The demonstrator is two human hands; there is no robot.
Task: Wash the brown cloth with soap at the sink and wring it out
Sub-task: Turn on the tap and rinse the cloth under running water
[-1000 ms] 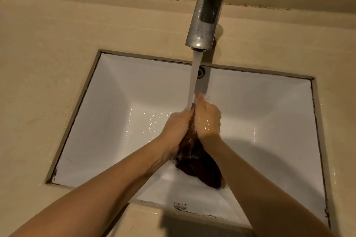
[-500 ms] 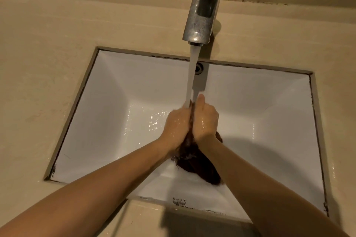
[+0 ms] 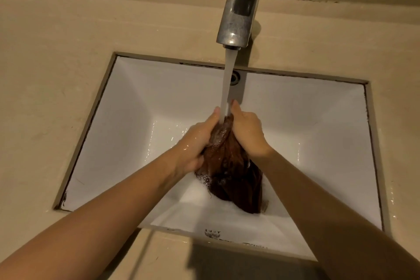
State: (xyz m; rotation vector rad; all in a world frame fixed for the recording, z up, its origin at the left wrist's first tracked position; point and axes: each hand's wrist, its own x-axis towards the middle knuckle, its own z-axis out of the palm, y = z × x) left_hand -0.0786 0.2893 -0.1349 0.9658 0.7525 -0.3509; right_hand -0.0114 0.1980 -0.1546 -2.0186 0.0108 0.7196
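Observation:
The wet brown cloth (image 3: 231, 173) hangs bunched over the white sink (image 3: 145, 107), with soap foam on its upper part and at its lower left edge. My left hand (image 3: 195, 143) grips the cloth's left side and my right hand (image 3: 247, 134) grips its right side, both near the top. Water runs from the metal tap (image 3: 241, 4) onto the top of the cloth between my thumbs. The cloth's lower end lies on the basin floor.
A beige counter (image 3: 56, 63) surrounds the rectangular basin, with a raised ledge at the back. An overflow hole (image 3: 235, 77) sits in the basin's back wall behind the stream. Water drops cover the basin floor left of my hands.
My hands have drawn slightly apart, so more of the foamy cloth shows between them. The stream still falls on the top of the cloth.

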